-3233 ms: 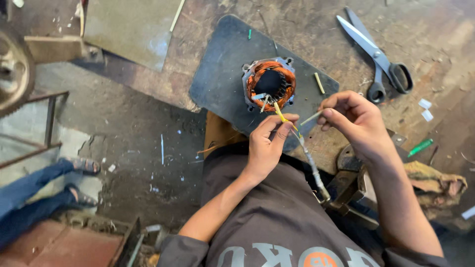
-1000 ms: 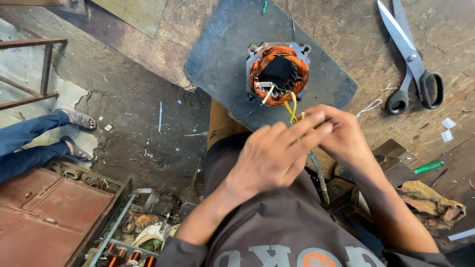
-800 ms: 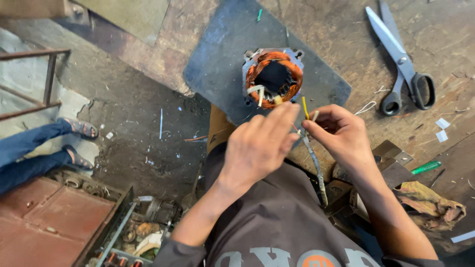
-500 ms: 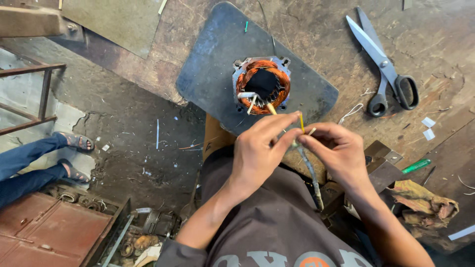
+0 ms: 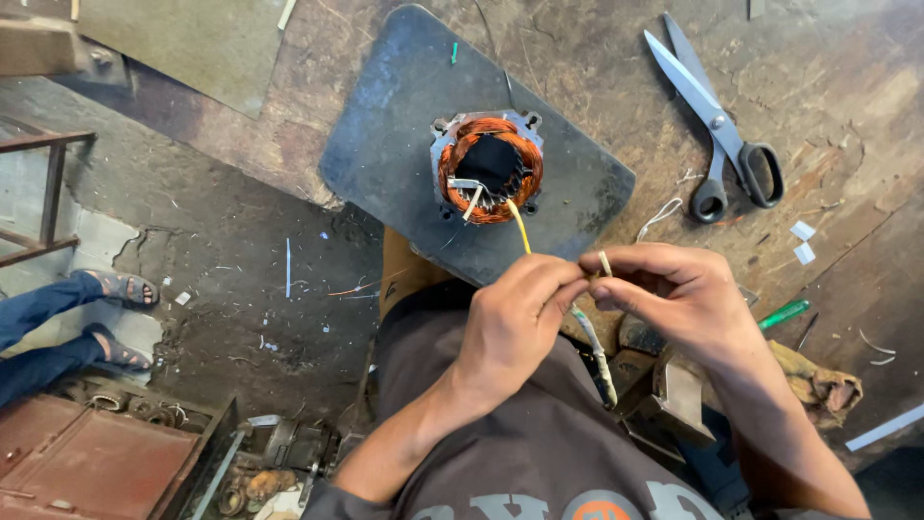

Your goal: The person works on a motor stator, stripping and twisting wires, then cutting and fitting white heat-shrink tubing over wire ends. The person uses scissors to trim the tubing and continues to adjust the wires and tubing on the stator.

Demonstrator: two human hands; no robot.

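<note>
I see left hand [image 5: 515,318] and right hand [image 5: 674,294] both clenched in pinch grip on yellow wire [image 5: 520,228] (leads from copper-wound stator [image 5: 489,169] on dark plate [image 5: 385,144]). Scissors [image 5: 717,125] well apart on surface [image 5: 597,58].

A single camera, worn on the person's head, looks almost straight down from close above. It faces the counter [image 5: 616,77] edge ahead, takes in both forearms and the lap at the bottom, and the floor [image 5: 221,250] at left.
</note>
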